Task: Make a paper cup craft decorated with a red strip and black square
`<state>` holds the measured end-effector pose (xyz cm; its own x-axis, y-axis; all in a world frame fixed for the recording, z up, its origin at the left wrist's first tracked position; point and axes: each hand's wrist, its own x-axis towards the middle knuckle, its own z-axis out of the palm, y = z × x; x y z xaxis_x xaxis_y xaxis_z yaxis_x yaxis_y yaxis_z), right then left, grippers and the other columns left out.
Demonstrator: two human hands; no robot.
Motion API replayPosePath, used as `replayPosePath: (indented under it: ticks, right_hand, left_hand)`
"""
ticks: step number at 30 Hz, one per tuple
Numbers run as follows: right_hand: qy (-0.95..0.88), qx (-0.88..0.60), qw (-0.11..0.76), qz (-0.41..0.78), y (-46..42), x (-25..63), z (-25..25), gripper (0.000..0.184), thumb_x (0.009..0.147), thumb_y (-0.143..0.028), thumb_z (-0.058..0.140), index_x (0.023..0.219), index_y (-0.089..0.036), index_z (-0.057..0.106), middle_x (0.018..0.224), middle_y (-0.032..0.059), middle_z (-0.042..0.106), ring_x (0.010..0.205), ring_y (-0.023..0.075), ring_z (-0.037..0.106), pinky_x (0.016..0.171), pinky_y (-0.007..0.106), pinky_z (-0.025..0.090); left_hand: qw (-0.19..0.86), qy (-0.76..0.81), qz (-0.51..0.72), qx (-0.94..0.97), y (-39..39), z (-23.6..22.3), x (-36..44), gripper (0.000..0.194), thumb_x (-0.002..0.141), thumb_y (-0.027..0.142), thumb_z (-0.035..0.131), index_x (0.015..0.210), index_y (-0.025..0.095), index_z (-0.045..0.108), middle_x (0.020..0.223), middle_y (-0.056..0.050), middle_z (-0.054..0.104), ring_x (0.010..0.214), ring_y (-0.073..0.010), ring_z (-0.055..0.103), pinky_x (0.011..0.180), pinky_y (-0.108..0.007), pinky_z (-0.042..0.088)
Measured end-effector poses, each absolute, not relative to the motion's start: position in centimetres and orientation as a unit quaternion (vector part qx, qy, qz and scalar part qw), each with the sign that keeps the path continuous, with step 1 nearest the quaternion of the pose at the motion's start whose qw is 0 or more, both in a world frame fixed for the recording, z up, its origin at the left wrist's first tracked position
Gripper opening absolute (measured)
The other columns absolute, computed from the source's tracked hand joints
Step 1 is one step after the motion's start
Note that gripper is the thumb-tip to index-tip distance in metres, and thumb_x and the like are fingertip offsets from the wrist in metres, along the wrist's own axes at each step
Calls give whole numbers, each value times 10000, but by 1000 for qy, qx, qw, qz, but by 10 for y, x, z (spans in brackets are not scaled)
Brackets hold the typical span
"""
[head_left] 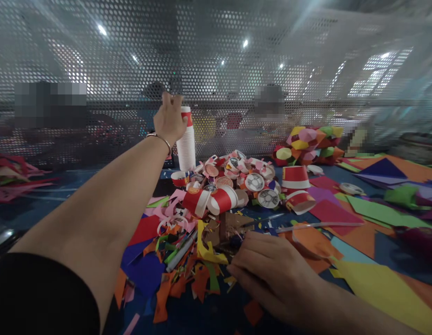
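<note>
**Left hand at the top of the cup stack**

The tall stack of white paper cups, nested mouth-down with a red band at the top, stands upright at the far side of the desk. The left hand is at its upper end, thumb beside the red band, fingers loosely bent; I cannot tell whether it grips the top cup. The step in hand looks like reaching for the stack. Lifting one cup would call for a light pinch and a straight upward pull, lest the column tip.

Nearer lie cut cup pieces and a tipped red-and-white cup. The right hand rests low, fingers curled, beside a yellow paper strip; whether it holds anything is hidden. Coloured paper sheets spread to the right.
</note>
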<state>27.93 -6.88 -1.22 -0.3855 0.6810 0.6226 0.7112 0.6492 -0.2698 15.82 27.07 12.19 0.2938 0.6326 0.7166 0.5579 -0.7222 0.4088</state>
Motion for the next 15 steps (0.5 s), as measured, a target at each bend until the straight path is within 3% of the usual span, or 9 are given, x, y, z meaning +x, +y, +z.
replayPosePath:
  ticks: [6,11,15]
  right_hand:
    - [-834,-420,356,-19,-70,280,-12,315,1073,-197,470,785,-195,599,701,20,624,659,156,523,617,303,383]
    - [-835,-420,355,-16,-70,281,-10,323,1078,-188,459,787,-193,599,702,24,621,665,155,518,627,298,379]
    - [-832,-418,363,-15,-69,281,-11,320,1069,-175,469,770,-195,584,704,18,612,661,149,503,616,295,375]
  left_hand:
    - [168,337,508,774,273,129,157,410,740,203,717,1144,140,690,1536,0,489,1481,-174,314,1201,-268,262]
    - [279,307,527,742,267,131,157,251,848,117,700,1093,172,694,1497,69,506,1569,-166,195,1262,-223,160]
    - [386,300,526,696,265,142,158,140,926,58,673,1032,150,684,1446,89,542,1548,-104,224,1258,-161,152]
